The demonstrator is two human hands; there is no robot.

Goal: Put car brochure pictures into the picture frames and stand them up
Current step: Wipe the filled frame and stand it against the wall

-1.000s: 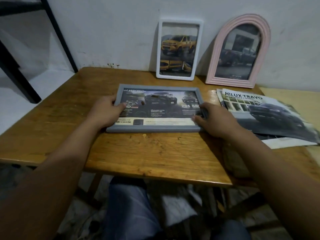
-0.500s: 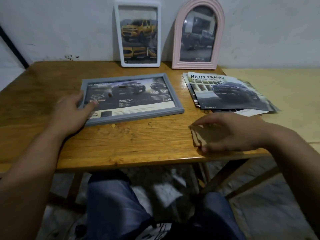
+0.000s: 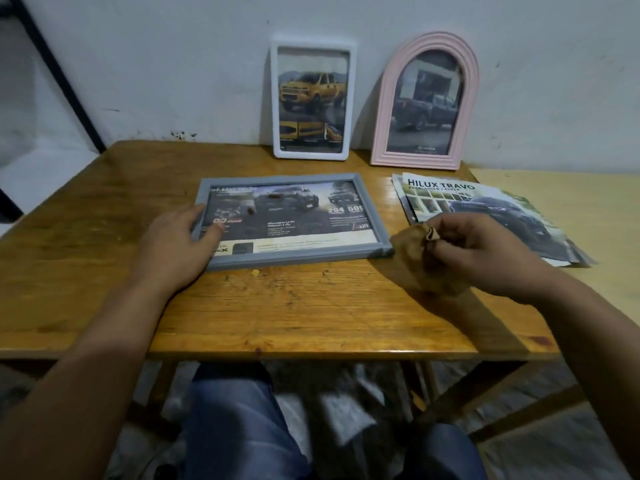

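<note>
Grey frame (image 3: 292, 221) lies flat at picture centre on the wooden table (image 3: 277, 306), filled but not yet stood up.

The left hand (image 3: 176, 247) rests flat on its left rail, fingers spread and relaxed, thumb lying over the glass; the right hand (image 3: 481, 254) at centre right pinches a crumpled brownish cloth (image 3: 415, 261) just beside the frame's lower right corner. A white frame (image 3: 313, 98) and a pink arched frame (image 3: 426, 102) already lean against the wall at upper centre, and the brochures (image 3: 485, 213) lie to the right. The step looks like wiping the glass: best to keep the left hand pinning the rail so the frame cannot slide, sweep the cloth lightly across the specks, then lift by both short edges and lean it beside the others.
</note>
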